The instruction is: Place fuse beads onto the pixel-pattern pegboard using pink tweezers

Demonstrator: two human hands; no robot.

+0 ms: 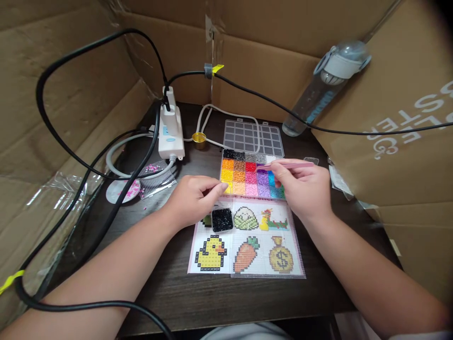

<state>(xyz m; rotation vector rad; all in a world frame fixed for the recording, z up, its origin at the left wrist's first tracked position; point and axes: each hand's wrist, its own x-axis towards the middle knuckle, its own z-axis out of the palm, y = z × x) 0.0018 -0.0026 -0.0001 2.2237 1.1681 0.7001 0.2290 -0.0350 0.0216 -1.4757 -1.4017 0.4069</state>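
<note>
- Many beads (pixel 251 178) filled the box (pixel 247 196), which sat on the desk (pixel 170 307) at the far edge of the sheet (pixel 264 259); with its cells so close together, a careless flick of the tweezers (pixel 300 165) could have mixed colours.
- Near the left grip (pixel 194 198) stood the black tray (pixel 222 231), on the sheet; a dropped wrist might have tipped it.
- A cable (pixel 95 307) crossed the left forearm and could have snagged it.
- The right grip (pixel 307 188) clasped the tweezers, wrist turned inward, tips by the red and purple cells.
- The left thumb and forefinger met at the box's near-left corner; whether they pinched anything was impossible to tell.
</note>
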